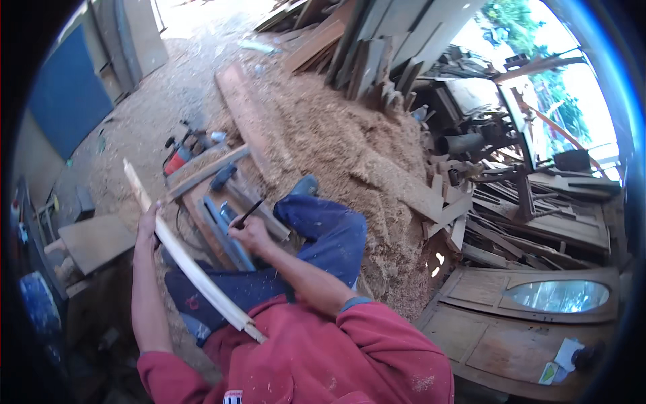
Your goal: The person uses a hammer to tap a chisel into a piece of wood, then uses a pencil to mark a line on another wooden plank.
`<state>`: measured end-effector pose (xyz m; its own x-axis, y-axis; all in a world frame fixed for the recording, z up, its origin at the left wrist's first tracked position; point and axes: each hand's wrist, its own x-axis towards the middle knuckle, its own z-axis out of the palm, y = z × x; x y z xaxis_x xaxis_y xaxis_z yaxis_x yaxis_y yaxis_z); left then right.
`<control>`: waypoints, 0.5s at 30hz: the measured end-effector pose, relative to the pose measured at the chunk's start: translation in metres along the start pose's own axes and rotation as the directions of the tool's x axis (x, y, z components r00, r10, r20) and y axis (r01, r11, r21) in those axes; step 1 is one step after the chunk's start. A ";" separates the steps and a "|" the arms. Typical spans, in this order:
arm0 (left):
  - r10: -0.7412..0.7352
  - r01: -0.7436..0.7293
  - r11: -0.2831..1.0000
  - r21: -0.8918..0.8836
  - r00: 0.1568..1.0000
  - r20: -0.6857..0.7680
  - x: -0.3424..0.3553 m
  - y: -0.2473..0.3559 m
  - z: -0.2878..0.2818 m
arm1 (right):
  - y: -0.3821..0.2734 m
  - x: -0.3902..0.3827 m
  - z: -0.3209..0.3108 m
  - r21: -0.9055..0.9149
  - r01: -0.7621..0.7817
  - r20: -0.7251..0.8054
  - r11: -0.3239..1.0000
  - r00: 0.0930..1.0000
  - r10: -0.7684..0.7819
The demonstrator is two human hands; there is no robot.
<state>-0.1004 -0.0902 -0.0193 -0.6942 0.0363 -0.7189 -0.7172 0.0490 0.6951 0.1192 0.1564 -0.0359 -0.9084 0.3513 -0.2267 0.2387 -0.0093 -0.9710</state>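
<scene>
A long pale wooden strip [192,268] runs slantwise from the upper left down to my lap, its lower end against my red top. My left hand [149,227] is closed around the strip's upper part. In my right hand [252,237], above my bent knee, is a thin dark stick-like tool [251,211], its tip pointing up and right; its exact kind does not show. Below and beside that hand lie long blue bars [225,232] on a low wooden bench [200,219]. A dark blue tool [223,176] rests at the bench's far end.
A red and black power tool [177,160] sits on the ground past the bench. Sawdust [316,135] is heaped ahead, with a wide plank [243,114] on it. Stacked boards [531,222] and a door with an oval pane [471,289] stand to the right; a board [97,242] lies left.
</scene>
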 end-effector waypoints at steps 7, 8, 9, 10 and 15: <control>0.050 -0.062 0.991 0.117 0.993 0.104 -0.024 0.029 0.027 | -0.126 -0.086 -0.048 0.205 -0.331 0.207 0.921 0.935 0.289; 0.026 -0.037 0.994 0.108 0.995 0.097 -0.027 0.028 0.021 | -0.145 -0.103 -0.049 0.183 -0.382 0.255 0.906 0.908 0.332; 0.002 -0.020 0.972 0.236 0.997 0.075 -0.034 0.030 0.021 | -0.159 -0.116 -0.051 0.159 -0.416 0.286 0.895 0.887 0.362; 0.036 -0.042 0.992 0.121 0.998 0.054 -0.025 0.025 0.005 | -0.170 -0.128 -0.049 0.137 -0.433 0.349 0.891 0.863 0.366; 0.051 -0.044 0.996 -0.077 0.994 0.098 -0.006 0.006 0.001 | -0.195 -0.159 -0.048 0.026 -0.466 0.387 0.884 0.820 0.421</control>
<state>-0.1005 -0.0889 -0.0115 -0.7208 0.1365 -0.6795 -0.6886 -0.0297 0.7245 0.2339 0.1474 0.1929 -0.7774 -0.0784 -0.6241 0.6258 -0.1967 -0.7548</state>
